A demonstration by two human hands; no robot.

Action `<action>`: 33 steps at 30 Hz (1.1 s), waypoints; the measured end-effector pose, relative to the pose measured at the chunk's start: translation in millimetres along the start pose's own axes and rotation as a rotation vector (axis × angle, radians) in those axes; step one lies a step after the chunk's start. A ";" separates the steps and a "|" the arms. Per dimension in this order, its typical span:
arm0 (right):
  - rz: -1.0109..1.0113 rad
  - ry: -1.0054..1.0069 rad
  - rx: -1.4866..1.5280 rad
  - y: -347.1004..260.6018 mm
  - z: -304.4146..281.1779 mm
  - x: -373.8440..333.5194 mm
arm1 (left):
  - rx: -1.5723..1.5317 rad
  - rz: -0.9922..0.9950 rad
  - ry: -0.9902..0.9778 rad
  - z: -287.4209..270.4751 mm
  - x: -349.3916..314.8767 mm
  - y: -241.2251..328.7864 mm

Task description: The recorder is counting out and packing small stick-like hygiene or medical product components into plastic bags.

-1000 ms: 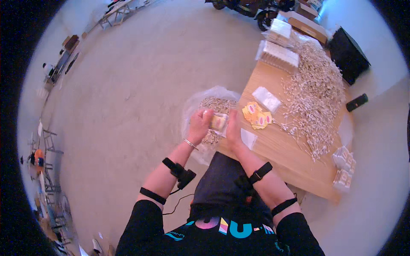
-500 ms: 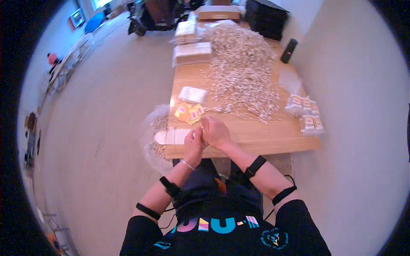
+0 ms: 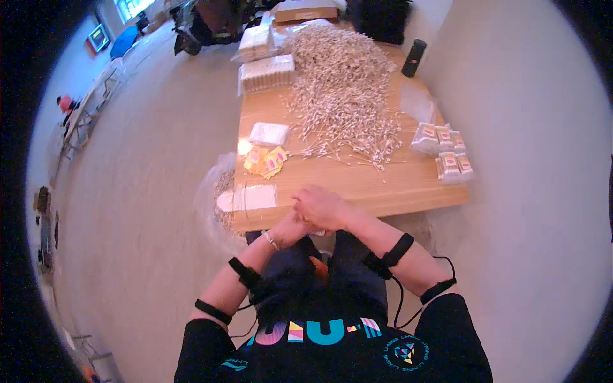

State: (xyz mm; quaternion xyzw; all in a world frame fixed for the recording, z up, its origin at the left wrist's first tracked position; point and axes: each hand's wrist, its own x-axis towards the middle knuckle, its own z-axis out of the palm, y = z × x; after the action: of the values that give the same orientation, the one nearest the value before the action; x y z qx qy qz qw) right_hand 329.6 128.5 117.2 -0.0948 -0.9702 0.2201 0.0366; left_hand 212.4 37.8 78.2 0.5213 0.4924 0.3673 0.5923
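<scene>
Wooden table (image 3: 377,188), cotton swabs (image 3: 345,83) heaped beyond left hand (image 3: 292,228) and right hand (image 3: 324,208), which meet, fingers curled; cannot tell what they pinch. Whitish scrap (image 3: 320,233) just below them, mostly hidden: probably light, soft, slick; best held by edges.

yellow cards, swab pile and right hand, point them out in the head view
Yellow cards (image 3: 263,161): head view, middle of the cluster.
Swab pile (image 3: 348,83): head view, middle of the heap.
Right hand (image 3: 321,207): head view, back of the hand.

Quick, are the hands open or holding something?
Bare left hand: fingers mostly hidden; can't tell.
Bare right hand: palm hidden; can't tell if it's holding something.
</scene>
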 end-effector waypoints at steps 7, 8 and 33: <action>0.240 0.165 0.473 -6.9 16.3 -5.3 | -0.160 0.040 0.066 2.6 -7.1 -10.9; 0.220 0.241 0.504 -2.3 13.0 -9.5 | -0.216 0.028 0.077 -2.4 -4.7 -13.5; 0.238 0.522 0.594 5.6 10.8 -30.1 | -0.053 0.135 0.058 -14.3 -9.0 -23.1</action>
State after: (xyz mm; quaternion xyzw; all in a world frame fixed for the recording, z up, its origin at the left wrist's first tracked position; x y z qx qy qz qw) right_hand 358.8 122.9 104.2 -0.2442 -0.8050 0.4617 0.2813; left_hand 194.6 28.7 57.8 0.5267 0.4630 0.4343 0.5653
